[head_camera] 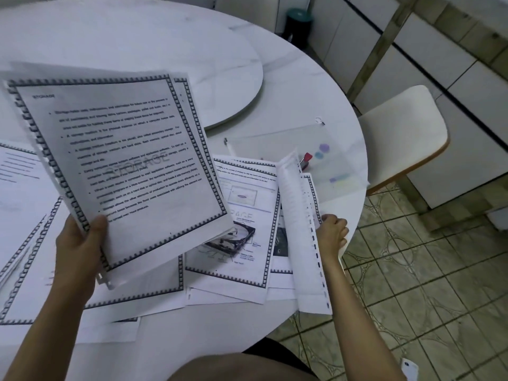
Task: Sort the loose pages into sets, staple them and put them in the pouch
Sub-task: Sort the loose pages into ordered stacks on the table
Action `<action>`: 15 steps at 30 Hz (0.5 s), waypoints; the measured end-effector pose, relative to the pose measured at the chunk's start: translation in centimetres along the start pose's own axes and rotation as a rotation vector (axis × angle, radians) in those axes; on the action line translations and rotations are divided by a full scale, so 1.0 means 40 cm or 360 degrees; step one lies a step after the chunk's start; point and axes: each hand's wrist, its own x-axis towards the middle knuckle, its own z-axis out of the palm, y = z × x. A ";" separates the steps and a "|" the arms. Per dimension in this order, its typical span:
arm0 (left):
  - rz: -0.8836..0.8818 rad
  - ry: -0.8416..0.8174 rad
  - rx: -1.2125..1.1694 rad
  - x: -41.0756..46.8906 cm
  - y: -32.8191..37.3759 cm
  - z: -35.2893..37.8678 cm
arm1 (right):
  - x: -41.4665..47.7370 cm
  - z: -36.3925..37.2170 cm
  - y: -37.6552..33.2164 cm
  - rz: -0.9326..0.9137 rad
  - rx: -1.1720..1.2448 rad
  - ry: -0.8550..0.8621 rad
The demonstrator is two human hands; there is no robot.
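My left hand (78, 247) grips a small stack of bordered pages (121, 163) by its lower left corner, held up above the table; the top sheet is headed STORAGE. My right hand (331, 232) holds another page (299, 229) lifted on edge, its punched margin facing me. Loose bordered pages (239, 243) lie spread on the white round table (302, 100) beneath both hands. A clear plastic pouch (308, 149) lies flat at the table's right side, partly covering a red-handled stapler (306, 159).
A round turntable (192, 64) sits at the table's centre. More pages (19, 188) lie at the far left. A white chair (404, 138) stands to the right of the table over tiled floor. A dark bin (298, 23) stands behind.
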 end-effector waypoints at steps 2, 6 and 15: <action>-0.0009 0.0004 -0.0011 -0.003 0.001 0.007 | 0.004 0.000 -0.006 0.0063 0.0051 -0.0033; -0.0022 0.0014 -0.0045 -0.015 -0.004 0.003 | 0.012 -0.004 -0.019 0.0193 0.0159 -0.0133; 0.0011 0.0123 -0.0008 -0.024 0.022 -0.070 | 0.016 -0.077 -0.012 -0.0188 0.0615 -0.0076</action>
